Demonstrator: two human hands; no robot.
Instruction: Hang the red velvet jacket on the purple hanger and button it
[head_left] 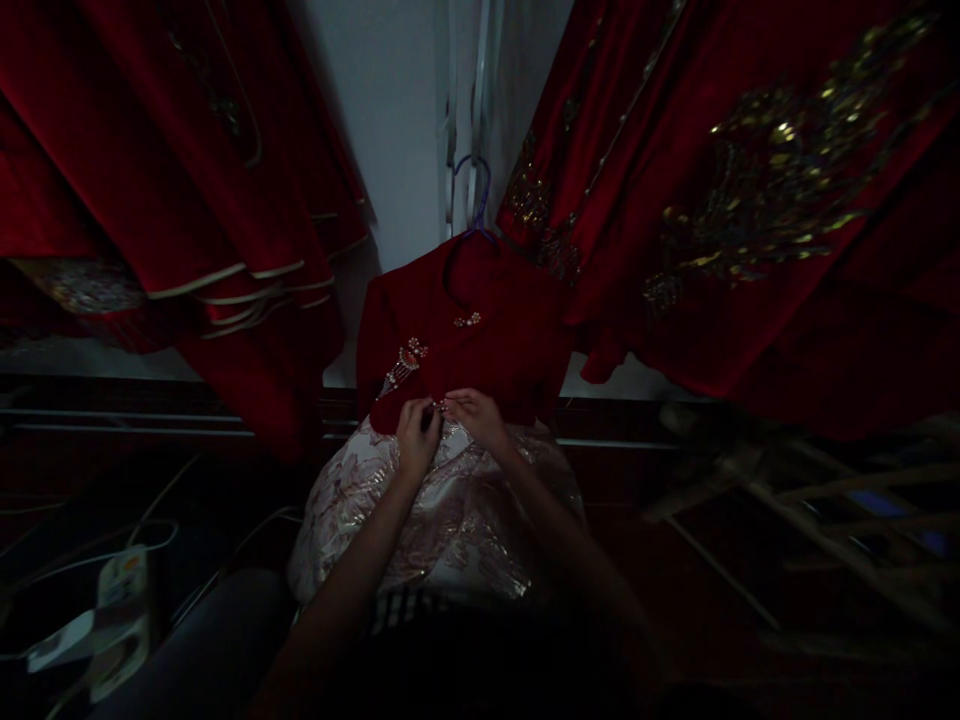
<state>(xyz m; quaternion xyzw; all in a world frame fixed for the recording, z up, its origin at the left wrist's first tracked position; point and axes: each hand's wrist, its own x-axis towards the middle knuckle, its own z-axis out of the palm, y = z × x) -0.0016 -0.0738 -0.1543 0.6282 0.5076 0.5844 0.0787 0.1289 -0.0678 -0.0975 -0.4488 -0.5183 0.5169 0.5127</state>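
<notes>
A red top (510,340) hangs in front of me on a purple hanger (480,190). Beaded ornaments decorate it: a small one (466,320) below the neckline and a tasselled one (405,365) on its left side. Beneath the top spreads a pale, shiny patterned skirt (442,530). At the top's lower edge, my left hand (418,435) is closed in a pinch. My right hand (478,418) pinches close beside it, fingertips almost meeting the left ones. Tiny pale beads glint between the fingertips, but what each hand grips is too small and dark to make out.
Red garments hang at left (210,180) and right (750,200), the right one with gold sequins. A power strip (120,620) with cables lies at lower left. A wooden frame (810,530) stands at lower right. The scene is dim.
</notes>
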